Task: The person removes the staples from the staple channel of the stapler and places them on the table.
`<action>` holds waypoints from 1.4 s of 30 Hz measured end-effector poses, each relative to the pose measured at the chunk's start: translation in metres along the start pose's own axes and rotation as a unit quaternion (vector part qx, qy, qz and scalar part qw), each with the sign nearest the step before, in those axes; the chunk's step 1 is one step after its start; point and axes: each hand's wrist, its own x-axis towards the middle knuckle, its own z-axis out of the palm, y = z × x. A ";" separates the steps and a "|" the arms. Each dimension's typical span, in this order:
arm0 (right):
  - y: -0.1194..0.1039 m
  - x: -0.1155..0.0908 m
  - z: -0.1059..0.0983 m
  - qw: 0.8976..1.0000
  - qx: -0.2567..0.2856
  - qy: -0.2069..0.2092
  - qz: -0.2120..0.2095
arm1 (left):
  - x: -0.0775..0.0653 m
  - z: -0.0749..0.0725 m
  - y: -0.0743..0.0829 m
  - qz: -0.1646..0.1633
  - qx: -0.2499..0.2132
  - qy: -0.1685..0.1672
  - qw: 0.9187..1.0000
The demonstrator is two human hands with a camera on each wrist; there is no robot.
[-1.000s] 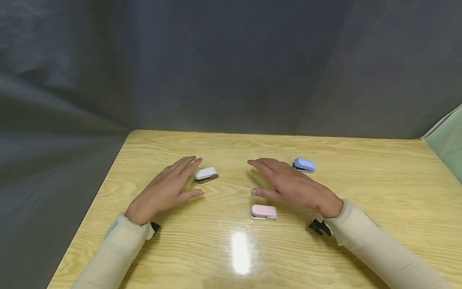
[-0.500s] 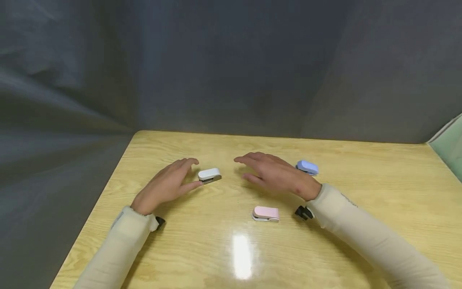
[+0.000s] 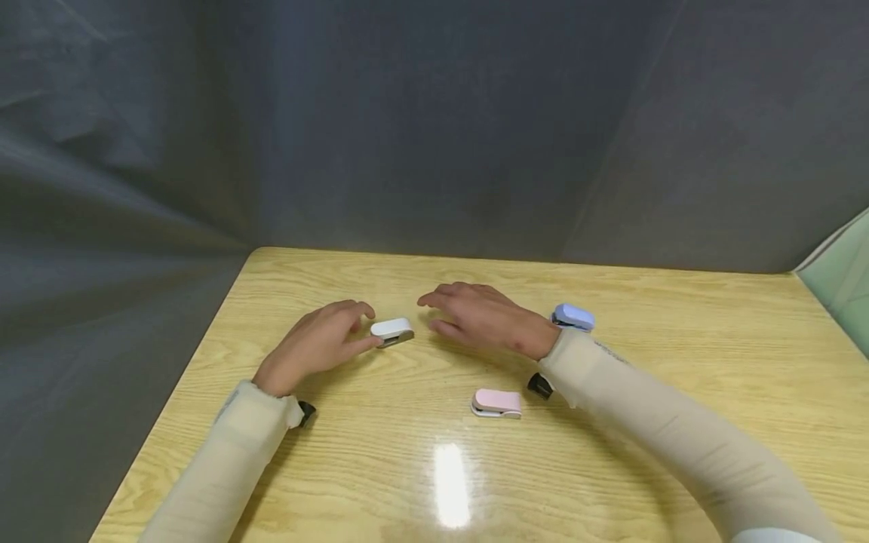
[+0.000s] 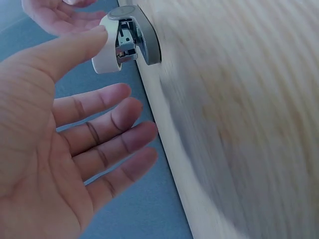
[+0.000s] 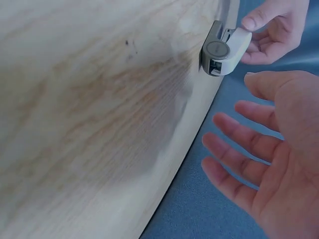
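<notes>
A small white stapler (image 3: 391,330) with a grey base sits on the table between my hands. My left hand (image 3: 314,343) is at its left end, thumb and forefinger apart on either side of that end. In the left wrist view the thumb (image 4: 82,47) overlaps the white top of the stapler (image 4: 106,52); whether it touches I cannot tell. The other fingers (image 4: 124,139) are loosely bent around nothing. My right hand (image 3: 478,317) hovers right of the stapler, fingers relaxed. In the right wrist view its thumb (image 5: 271,82) is apart from the stapler (image 5: 225,50).
A pink stapler (image 3: 496,403) lies nearer the front of the wooden table (image 3: 353,467). Behind my right wrist lies a blue stapler (image 3: 574,317), partly covered by the sleeve. A dark sheet (image 3: 434,136) hangs behind the table and along its left side.
My right hand has moved left toward the white stapler. My left forefinger has bent and the left thumb has come to the stapler's near left end. The staplers stay in place.
</notes>
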 end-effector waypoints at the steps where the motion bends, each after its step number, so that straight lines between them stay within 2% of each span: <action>1: 0.001 0.002 0.000 1.000 -0.004 0.000 -0.003 | 0.001 0.000 0.001 0.000 0.000 -0.002 1.000; 12: -0.005 0.022 -0.003 0.999 -0.016 -0.013 -0.038 | 0.005 0.005 0.005 0.002 -0.009 -0.029 1.000; 22: -0.009 0.032 0.007 0.999 -0.021 -0.034 -0.032 | 0.009 0.007 0.007 -0.001 -0.013 -0.038 0.999; 31: -0.015 0.037 0.008 0.999 -0.010 -0.013 -0.050 | 0.009 0.011 0.009 -0.007 -0.004 -0.034 0.999; 35: -0.020 0.042 0.008 0.998 -0.009 -0.026 -0.050 | 0.009 0.011 0.009 -0.012 -0.007 -0.035 0.999; 42: -0.030 0.050 0.013 0.997 -0.045 -0.041 -0.049 | 0.008 0.011 0.008 -0.017 -0.024 -0.028 0.999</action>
